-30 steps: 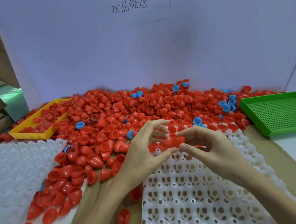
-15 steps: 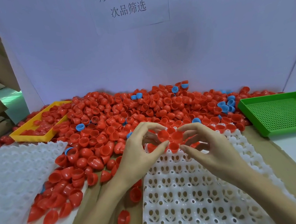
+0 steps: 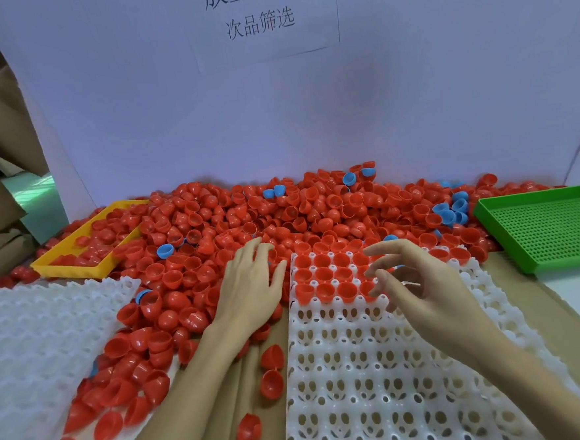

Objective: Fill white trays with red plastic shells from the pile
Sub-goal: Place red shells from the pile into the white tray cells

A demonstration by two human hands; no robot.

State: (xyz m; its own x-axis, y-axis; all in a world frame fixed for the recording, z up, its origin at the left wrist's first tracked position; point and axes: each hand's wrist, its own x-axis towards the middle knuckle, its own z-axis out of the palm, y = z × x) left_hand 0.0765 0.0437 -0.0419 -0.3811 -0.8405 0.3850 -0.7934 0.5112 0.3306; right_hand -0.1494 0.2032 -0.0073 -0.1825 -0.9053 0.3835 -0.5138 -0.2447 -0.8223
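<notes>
Brown cardboard surface [image 3: 562, 307] before a white wall [image 3: 444, 88].

Pile of shells [image 3: 281, 220] at rear, against backboard [image 3: 410, 91]. Holed tray [image 3: 378, 368] front centre, shells seated in its far rows. Second holed tray [image 3: 32, 341] front left. Shallow bin [image 3: 79, 265] behind it, holding shells. Perforated tray [image 3: 553, 225] far right. Left hand [image 3: 252, 284] on pile; right hand [image 3: 423, 286] over centre tray.

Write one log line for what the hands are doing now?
left hand: open on pile | right hand: open above tray | far rows filled
</notes>
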